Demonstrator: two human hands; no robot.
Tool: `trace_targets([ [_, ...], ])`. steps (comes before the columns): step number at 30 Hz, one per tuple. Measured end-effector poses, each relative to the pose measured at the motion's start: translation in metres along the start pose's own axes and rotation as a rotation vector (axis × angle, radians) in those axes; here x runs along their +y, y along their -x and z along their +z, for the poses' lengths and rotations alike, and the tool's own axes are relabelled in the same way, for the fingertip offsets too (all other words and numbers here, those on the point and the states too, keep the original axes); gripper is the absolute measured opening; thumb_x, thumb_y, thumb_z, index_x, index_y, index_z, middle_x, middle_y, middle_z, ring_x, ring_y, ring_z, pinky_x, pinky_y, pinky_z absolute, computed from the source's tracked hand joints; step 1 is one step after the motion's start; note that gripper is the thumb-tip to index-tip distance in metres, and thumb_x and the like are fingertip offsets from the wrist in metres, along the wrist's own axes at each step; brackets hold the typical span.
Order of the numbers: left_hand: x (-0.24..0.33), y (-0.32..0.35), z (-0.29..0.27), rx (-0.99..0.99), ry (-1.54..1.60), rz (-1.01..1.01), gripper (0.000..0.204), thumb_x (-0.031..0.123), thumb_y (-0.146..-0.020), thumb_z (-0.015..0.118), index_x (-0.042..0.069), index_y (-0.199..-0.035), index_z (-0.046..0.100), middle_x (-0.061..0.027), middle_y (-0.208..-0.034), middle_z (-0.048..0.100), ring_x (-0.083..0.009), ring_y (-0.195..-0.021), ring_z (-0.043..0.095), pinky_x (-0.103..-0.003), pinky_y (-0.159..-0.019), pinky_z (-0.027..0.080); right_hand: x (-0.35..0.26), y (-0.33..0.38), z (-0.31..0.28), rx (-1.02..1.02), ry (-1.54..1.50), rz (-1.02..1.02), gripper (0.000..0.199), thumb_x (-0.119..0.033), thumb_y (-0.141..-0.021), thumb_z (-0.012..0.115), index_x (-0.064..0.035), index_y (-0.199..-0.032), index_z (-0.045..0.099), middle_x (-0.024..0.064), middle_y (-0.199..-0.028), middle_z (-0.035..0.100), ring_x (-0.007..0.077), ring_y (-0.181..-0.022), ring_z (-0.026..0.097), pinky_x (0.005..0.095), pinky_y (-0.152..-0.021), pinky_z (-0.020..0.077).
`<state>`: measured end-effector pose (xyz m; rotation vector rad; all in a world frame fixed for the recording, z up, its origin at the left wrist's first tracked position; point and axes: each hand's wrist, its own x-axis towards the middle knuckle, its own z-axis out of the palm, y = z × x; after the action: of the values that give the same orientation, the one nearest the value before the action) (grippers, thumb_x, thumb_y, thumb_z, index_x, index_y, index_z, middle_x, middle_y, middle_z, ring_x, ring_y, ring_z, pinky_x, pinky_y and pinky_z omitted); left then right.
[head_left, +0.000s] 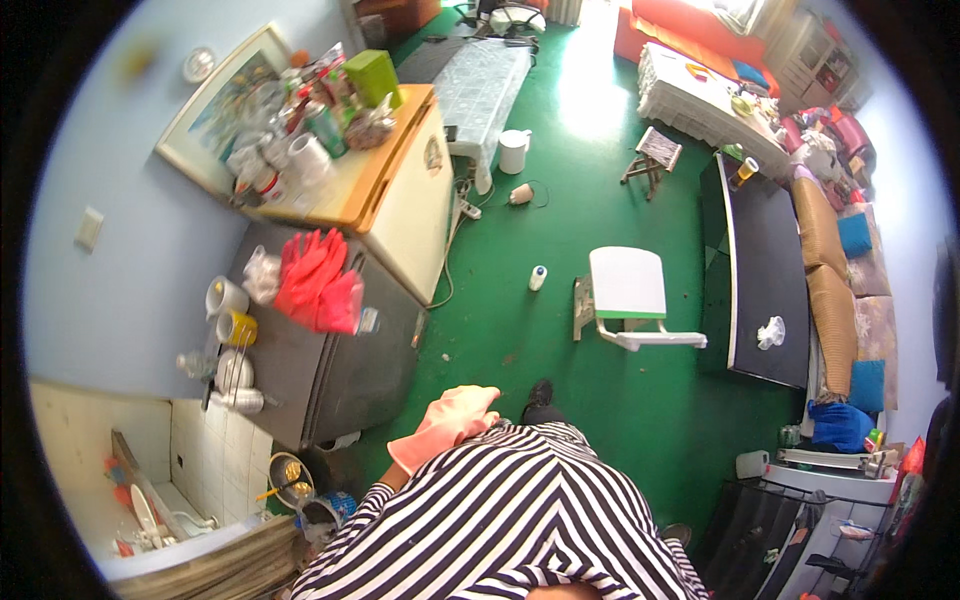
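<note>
My left hand (448,425) is in a salmon-pink rubber glove, in front of my striped top (500,490) at the lower middle. Its fingers point to the right, loosely bent and a little apart, and I see nothing held in them. The hand touches or hovers just over the cloth; I cannot tell which. My right hand is out of view; only part of a striped sleeve (688,568) shows at the lower right. Red rubber gloves (318,275) lie on the dark grey cabinet (365,350) to the left.
On the green floor ahead stand a white folding chair (628,285), a small bottle (538,278), a folding stool (655,155) and a white bucket (514,150). A long black table (765,270) runs along the right. A cluttered wooden-topped cabinet (400,150) is at the left.
</note>
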<state>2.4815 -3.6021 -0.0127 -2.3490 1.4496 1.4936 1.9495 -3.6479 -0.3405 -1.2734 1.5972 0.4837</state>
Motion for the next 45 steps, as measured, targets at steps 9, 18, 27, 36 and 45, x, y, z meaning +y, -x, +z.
trace_targets([
  [9,0.044,-0.157,-0.169,0.113,0.033,0.049,0.047,0.031,-0.101,0.058,0.011,-0.143,0.052,-0.0142,-0.141,0.058,-0.0314,-0.131,0.054,-0.041,-0.11,0.045,-0.415,-0.132,-0.178,0.103,-0.008,-0.409,0.027,-0.028,-0.09,0.06,-0.0036,-0.094,0.072,0.0124,-0.071,0.064,0.0196,-0.068,0.063,0.0418,-0.069,0.0517],
  [18,0.004,-0.365,-0.393,0.124,-0.039,0.125,0.051,0.039,-0.099,0.057,0.012,-0.142,0.052,-0.0127,-0.14,0.059,-0.0315,-0.13,0.055,-0.042,-0.11,0.045,-0.603,-0.296,-0.277,0.361,0.2,-0.484,0.028,-0.025,-0.088,0.056,-0.0005,-0.091,0.07,0.0245,-0.079,0.066,0.0313,-0.071,0.066,0.0473,-0.068,0.0513],
  [27,0.032,-0.506,-0.646,0.03,-0.253,0.101,0.054,0.04,-0.098,0.058,0.019,-0.147,0.049,-0.0097,-0.144,0.057,-0.0287,-0.132,0.055,-0.043,-0.107,0.047,-0.603,-0.26,-0.253,0.233,-0.208,0.177,0.025,-0.02,-0.08,0.066,-0.003,-0.094,0.078,0.0187,-0.09,0.074,0.0273,-0.083,0.071,0.0404,-0.076,0.0545],
  [36,0.081,-0.668,-0.751,-0.065,-0.081,0.212,0.056,0.036,-0.098,0.061,0.012,-0.146,0.048,-0.0159,-0.142,0.058,-0.0325,-0.131,0.056,-0.043,-0.108,0.046,-0.774,-0.341,-0.354,0.15,-0.24,0.085,0.027,-0.022,-0.081,0.069,-0.0022,-0.097,0.078,0.0171,-0.091,0.075,0.027,-0.084,0.07,0.0402,-0.081,0.054],
  [45,0.191,-0.865,-0.878,0.031,-0.096,-0.01,0.048,0.043,-0.095,0.058,0.015,-0.134,0.057,-0.0139,-0.132,0.063,-0.0312,-0.121,0.06,-0.043,-0.1,0.048,-0.957,-0.572,-0.611,0.024,-0.183,0.102,0.029,-0.026,-0.083,0.068,-0.0008,-0.094,0.078,0.0136,-0.09,0.076,0.0274,-0.084,0.07,0.0399,-0.079,0.0541],
])
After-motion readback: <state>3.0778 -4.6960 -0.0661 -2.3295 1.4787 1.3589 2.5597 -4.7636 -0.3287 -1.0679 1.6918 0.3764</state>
